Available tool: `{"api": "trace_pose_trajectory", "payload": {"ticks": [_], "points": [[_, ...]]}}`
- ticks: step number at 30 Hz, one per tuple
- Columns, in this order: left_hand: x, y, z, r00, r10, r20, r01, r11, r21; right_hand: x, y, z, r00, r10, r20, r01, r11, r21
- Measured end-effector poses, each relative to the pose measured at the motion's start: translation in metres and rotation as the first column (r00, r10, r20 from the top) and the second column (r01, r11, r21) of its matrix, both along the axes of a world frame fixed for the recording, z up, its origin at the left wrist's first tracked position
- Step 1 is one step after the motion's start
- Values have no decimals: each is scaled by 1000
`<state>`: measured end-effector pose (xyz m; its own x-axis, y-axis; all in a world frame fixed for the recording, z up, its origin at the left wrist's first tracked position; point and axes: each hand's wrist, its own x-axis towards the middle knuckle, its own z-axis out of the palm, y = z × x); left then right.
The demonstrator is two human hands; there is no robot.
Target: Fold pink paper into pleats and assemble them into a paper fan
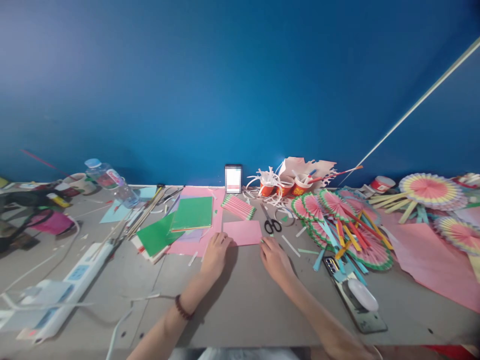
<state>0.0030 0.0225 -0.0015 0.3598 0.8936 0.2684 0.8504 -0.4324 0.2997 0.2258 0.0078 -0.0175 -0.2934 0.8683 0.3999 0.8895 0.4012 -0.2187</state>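
Note:
A small pink paper sheet (242, 232) lies flat on the grey table (240, 305) in front of me. My left hand (215, 252) pinches its near left corner, fingers bent on the paper's edge. My right hand (274, 257) rests at the sheet's near right corner, fingers curled and touching the edge. A bead bracelet sits on my left wrist. Black-handled scissors (270, 221) lie just beyond my right hand. A pleated pink strip (239, 207) lies behind the sheet.
Green and pink paper sheets (192, 214) are stacked at the left. Folded paper fans (339, 220) and coloured strips crowd the right. A phone with a white object on it (354, 300) lies near right. A power strip (71, 285), bottle (110, 181), cups (285, 187) and standing phone (233, 178) are around.

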Motion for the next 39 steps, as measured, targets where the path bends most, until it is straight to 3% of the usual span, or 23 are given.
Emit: {"api": "trace_pose_trajectory", "payload": {"ticks": [4, 11, 19, 26, 39], "points": [[4, -8, -1, 990, -51, -134, 52, 999, 7, -2, -4, -2, 999, -12, 33, 12, 1000, -4], [20, -34, -6, 931, 21, -364, 19, 994, 106, -8, -12, -1, 988, -24, 153, 33, 998, -62], [37, -54, -9, 956, 129, -262, -103, 989, 110, -20, -19, 6, 985, -107, 136, 111, 994, -22], [37, -49, 2, 969, 110, -221, -102, 994, 44, -25, -19, 3, 969, -52, 243, 47, 999, 25], [31, -47, 2, 971, 65, -229, -71, 997, -16, -39, -27, 15, 967, -78, 244, 105, 990, -97]]}}
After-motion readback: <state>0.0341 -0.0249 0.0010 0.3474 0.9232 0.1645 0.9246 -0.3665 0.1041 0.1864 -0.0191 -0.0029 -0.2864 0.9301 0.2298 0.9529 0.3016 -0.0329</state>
